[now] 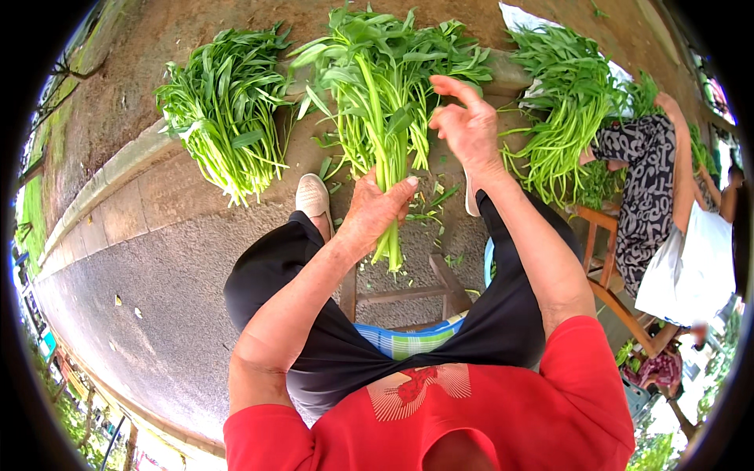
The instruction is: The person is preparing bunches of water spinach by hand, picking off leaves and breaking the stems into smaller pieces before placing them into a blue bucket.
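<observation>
My left hand (377,206) is wrapped round the lower stems of a bunch of water spinach (390,133), held upright between my knees. Its pale cut ends poke out below my fist, and its leaves spread at the top. To the right of the bunch, my right hand (470,129) is raised with fingers apart and nothing in it. Behind the held bunch lies a heap of the same greens (452,59) on the ground, partly hidden by it.
Another heap of greens (224,118) lies left, and one more (561,94) at the right beside white sheeting. Leaf scraps litter the ground by my shoes (312,196). A person in patterned trousers (646,180) sits at the right, near a wooden chair (603,251). A concrete kerb (118,169) runs leftward.
</observation>
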